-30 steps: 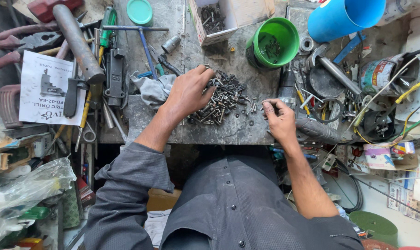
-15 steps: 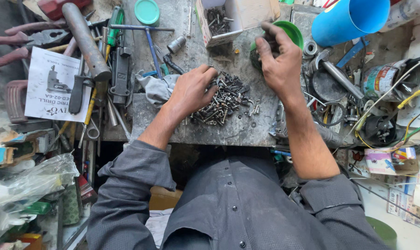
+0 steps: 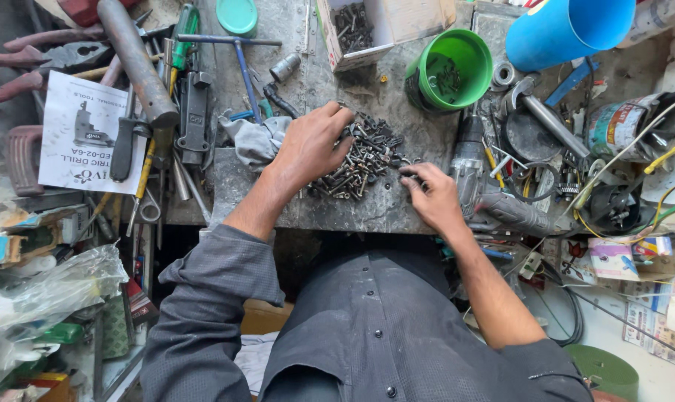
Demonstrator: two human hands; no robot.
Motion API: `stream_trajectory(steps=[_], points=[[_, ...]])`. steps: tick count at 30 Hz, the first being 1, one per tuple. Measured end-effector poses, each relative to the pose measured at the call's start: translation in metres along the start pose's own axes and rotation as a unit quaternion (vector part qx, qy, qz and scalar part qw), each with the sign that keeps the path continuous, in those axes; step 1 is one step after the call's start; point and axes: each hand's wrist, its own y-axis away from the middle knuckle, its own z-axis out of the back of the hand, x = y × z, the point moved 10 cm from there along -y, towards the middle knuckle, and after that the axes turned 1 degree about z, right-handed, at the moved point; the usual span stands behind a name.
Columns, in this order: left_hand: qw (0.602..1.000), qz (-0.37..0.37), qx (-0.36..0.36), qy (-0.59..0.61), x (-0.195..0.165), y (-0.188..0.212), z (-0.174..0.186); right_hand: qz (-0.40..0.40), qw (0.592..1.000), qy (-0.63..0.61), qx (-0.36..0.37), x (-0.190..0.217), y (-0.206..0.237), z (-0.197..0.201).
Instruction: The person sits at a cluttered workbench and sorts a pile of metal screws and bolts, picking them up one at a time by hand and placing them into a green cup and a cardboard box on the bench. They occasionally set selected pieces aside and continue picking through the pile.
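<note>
Two hands' grips loose on screw pile (image 3: 363, 160); white leaflet (image 3: 84, 134) far left.

Reaching forward with both arms from the bottom edge of the view, forearms bare, grey sleeves pushed up to the elbows. Left hand (image 3: 307, 149) lying palm down, knuckles up, fingers (image 3: 337, 119) spread slightly and curling at the tips, wrist straight, forearm slanting up and to the right. Right hand (image 3: 435, 197) sitting lower and to the right, palm down as well, fingertips (image 3: 410, 173) bunching together and pointing left toward the other hand. Keeping the two hands near each other but apart, not touching. Right elbow bending outward, right forearm running diagonally down to the right.
</note>
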Motion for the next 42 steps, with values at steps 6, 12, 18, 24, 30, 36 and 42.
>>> stream_trajectory(steps=[6,12,18,24,30,36,42], points=[[1.000,0.002,0.014,0.002,0.004,0.006,0.004,-0.213,0.912,-0.350,0.004,-0.038,0.014,-0.014],[1.000,-0.001,0.010,-0.005,0.006,0.010,0.007,-0.152,0.965,-0.213,-0.017,0.018,-0.044,0.013],[1.000,-0.010,0.008,0.005,-0.008,0.018,0.011,0.028,0.983,-0.120,-0.138,0.113,-0.128,0.067],[1.000,-0.008,0.002,0.001,-0.003,0.018,0.015,0.024,0.987,-0.077,-0.139,0.124,-0.118,0.075],[1.000,-0.016,-0.001,0.007,0.006,0.010,0.005,-0.058,0.991,-0.001,-0.119,0.057,-0.065,0.064],[1.000,0.000,0.011,0.000,0.002,0.002,-0.003,-0.094,0.992,0.060,-0.064,0.012,-0.013,0.061],[1.000,-0.005,0.007,0.004,-0.006,0.001,-0.004,-0.017,0.970,0.221,-0.101,0.015,0.002,0.068]])
